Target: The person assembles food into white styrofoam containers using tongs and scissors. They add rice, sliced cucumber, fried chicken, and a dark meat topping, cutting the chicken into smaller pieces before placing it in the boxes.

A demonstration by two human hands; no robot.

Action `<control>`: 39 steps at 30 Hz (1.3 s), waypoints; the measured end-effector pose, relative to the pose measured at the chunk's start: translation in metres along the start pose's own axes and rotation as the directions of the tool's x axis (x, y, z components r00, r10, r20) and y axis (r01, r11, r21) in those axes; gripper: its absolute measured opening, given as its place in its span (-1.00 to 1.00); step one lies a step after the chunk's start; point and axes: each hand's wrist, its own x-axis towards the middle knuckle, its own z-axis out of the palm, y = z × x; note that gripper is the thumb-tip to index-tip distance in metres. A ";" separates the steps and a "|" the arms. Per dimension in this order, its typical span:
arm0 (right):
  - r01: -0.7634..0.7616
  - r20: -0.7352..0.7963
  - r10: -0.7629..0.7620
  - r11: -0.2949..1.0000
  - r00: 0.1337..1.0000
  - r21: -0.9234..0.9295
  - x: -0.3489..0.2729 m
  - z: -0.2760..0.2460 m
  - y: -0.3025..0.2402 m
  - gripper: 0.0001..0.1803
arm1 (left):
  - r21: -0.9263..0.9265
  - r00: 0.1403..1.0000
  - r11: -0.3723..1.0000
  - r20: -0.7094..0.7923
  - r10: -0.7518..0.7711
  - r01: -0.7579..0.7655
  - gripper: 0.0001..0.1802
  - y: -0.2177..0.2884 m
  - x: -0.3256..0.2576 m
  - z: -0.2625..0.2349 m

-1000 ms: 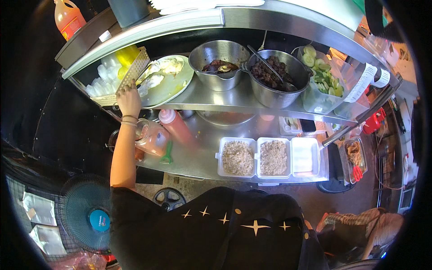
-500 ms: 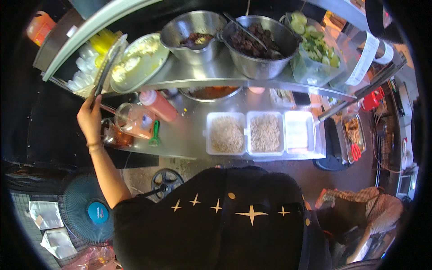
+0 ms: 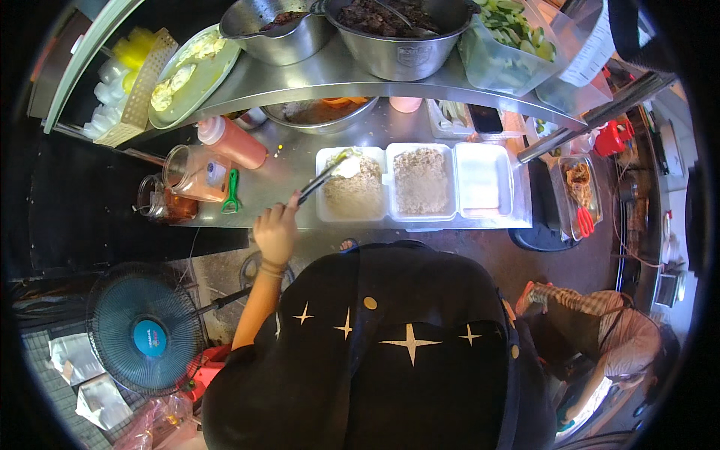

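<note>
The left hand (image 3: 276, 234) has its grip closed round the rear of the tongs (image 3: 322, 182), just off the desk's (image 3: 277, 187) front edge, likely so the tips reach over the food while the fingers stay clear. At the tips is a piece of egg (image 3: 347, 166), above the back of the left box (image 3: 322, 204); whether it is pinched or rests on the rice (image 3: 356, 198) I cannot tell. The right hand is out of view. The middle box (image 3: 390, 214) also holds rice; the right box (image 3: 484, 180) is nearest the desk's right edge. All three stand along the front edge, probably for easy reach. The desk is shiny metal, with a bottle (image 3: 238, 144), jug (image 3: 180, 171) and green peeler (image 3: 232, 193) toward its left end. Above its back runs a metal shelf (image 3: 315, 84) bearing a plate (image 3: 207, 76) of egg and two pots. A fan (image 3: 146, 337) stands at lower left; another person (image 3: 626, 349) bends over at lower right.
</note>
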 end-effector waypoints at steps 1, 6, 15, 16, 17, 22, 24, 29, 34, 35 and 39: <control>-0.005 0.013 0.005 1.000 1.000 0.014 -0.001 -0.001 -0.002 -0.73 | 0.025 1.000 1.000 0.017 0.006 -0.006 -0.53 0.008 -0.010 0.012; -0.063 0.081 0.054 0.991 0.995 0.117 0.002 -0.007 0.000 -0.73 | 0.067 0.999 0.998 0.039 0.015 -0.018 -0.45 0.042 -0.032 0.050; -0.026 0.051 0.024 0.999 0.998 0.036 0.014 -0.003 0.029 -0.75 | 0.050 0.996 0.999 0.084 -0.005 0.001 -0.37 0.040 -0.030 0.011; -0.018 0.027 0.017 1.000 0.999 0.009 0.012 -0.005 0.032 -0.75 | 0.049 0.994 0.999 0.110 -0.019 0.014 -0.38 0.043 -0.031 0.003; 0.011 0.026 -0.010 1.000 1.000 -0.022 0.012 -0.005 0.035 -0.74 | 0.046 0.994 0.999 0.110 -0.013 0.007 -0.38 0.044 -0.033 0.005; 0.364 0.114 -0.349 0.836 0.930 -0.411 0.032 -0.014 0.052 -0.71 | 0.046 0.996 0.999 0.083 -0.019 0.016 -0.45 0.049 -0.046 0.041; 0.577 0.217 -0.571 0.583 0.792 -0.572 0.042 -0.022 0.082 -0.69 | -0.017 0.990 0.999 0.132 -0.044 0.046 -0.50 0.055 -0.039 0.034; 0.695 0.341 -0.746 0.221 0.572 -0.684 0.067 -0.023 0.110 -0.66 | -0.079 0.968 0.989 0.229 -0.102 0.123 -0.56 0.053 -0.036 0.010; 0.552 0.215 -0.615 0.432 0.758 -0.713 0.055 -0.022 0.103 -0.63 | -0.119 0.983 0.985 0.153 -0.103 0.122 -0.55 0.064 -0.043 0.048; 0.534 0.198 -0.603 0.449 0.773 -0.717 0.048 -0.025 0.104 -0.62 | -0.129 0.979 0.983 0.176 -0.104 0.128 -0.55 0.065 -0.047 0.053; 0.595 0.261 -0.608 0.446 0.749 -0.668 0.042 -0.018 0.087 -0.63 | -0.113 0.967 0.985 0.234 -0.105 0.134 -0.54 0.066 -0.033 0.011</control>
